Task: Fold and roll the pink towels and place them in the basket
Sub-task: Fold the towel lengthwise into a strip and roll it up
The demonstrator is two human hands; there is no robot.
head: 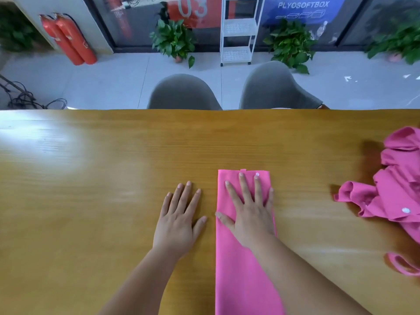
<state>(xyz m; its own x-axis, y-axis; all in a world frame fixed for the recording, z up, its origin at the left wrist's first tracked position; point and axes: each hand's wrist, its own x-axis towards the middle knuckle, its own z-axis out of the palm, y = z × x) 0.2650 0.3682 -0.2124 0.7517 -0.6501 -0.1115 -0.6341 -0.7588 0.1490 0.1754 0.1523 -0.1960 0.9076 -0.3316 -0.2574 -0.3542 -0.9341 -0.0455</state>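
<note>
A pink towel (238,269) lies folded into a long narrow strip on the wooden table (102,178), running from mid-table to the near edge. It has a small tab and a white snap at its far end. My right hand (248,210) lies flat on the strip's far part, fingers spread. My left hand (179,221) rests flat on the bare table just left of the strip, not touching it. A crumpled heap of darker pink towels (395,187) sits at the right edge. No basket is in view.
Two grey chairs (184,94) (275,87) stand behind the table's far edge. Beyond them are potted plants (173,40), a white shelf trolley (238,30) and red fire extinguishers (68,37) on the floor. A pink loop (402,266) lies at the lower right.
</note>
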